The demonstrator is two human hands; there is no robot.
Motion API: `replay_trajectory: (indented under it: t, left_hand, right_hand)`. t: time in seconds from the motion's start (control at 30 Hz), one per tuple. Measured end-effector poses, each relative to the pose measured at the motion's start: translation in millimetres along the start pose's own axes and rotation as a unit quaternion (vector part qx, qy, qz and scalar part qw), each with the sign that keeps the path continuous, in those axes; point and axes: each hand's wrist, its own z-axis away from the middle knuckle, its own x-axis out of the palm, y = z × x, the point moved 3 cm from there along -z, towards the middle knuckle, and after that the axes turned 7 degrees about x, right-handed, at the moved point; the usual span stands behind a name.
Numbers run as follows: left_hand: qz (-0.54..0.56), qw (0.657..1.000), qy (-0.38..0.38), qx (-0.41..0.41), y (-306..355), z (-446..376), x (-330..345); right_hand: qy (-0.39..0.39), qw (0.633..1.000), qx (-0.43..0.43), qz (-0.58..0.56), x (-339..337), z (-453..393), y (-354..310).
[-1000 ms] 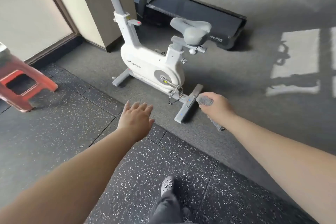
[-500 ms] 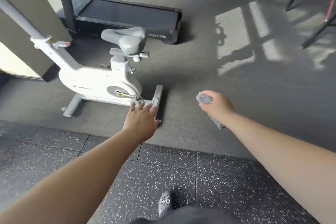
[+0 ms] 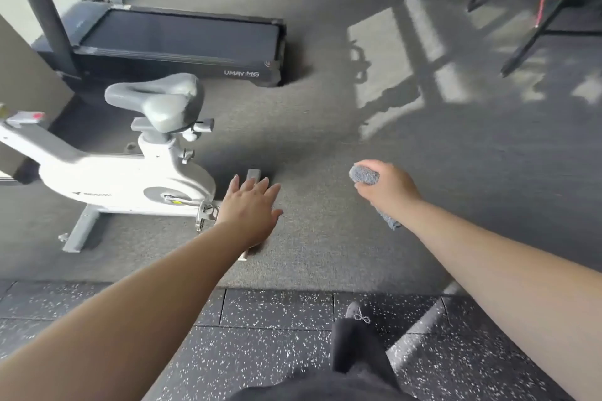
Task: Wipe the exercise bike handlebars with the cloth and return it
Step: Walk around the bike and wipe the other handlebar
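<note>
I have the cloth (image 3: 365, 175) bunched in my right hand (image 3: 389, 189), fingers curled round it, one grey end poking out past the thumb side and a tail hanging below the wrist. It sits in the air over the grey carpet (image 3: 325, 127), well apart from the exercise bike (image 3: 123, 179) on my left. My left hand (image 3: 249, 208) is empty, fingers spread flat and pointing forward, hovering in front of the bike's rear foot bar.

The cloth looks soft, light and limp, a knitted or terry kind of thing; I judge it will fold around a round bar easily and will not slip, so a loose fist round the middle seems the right hold, leaving enough free to wrap a grip.

The handlebars themselves are out of frame: the bike's front stem runs off the left edge, so I cannot see what I am meant to wipe. The saddle (image 3: 156, 101) is blurred. Where the cloth is to go back is not visible either.
</note>
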Motion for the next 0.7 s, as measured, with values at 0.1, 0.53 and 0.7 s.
replay_trajectory:
  t: [0.1,0.53,0.7]
  left_hand:
    - [0.002,1.0,0.003,-0.027,4,-36,-8]
    - [0.021,0.998,-0.003,-0.067,7,-155,-26]
    - [0.01,0.997,-0.01,-0.081,-33,-204,-28]
  right_hand:
    - [-0.008,1.0,-0.022,-0.001,-10,-44,6]
    - [-0.057,0.996,-0.065,0.009,-50,-194,-11]
    - [-0.063,0.995,-0.074,0.014,-45,-250,-38]
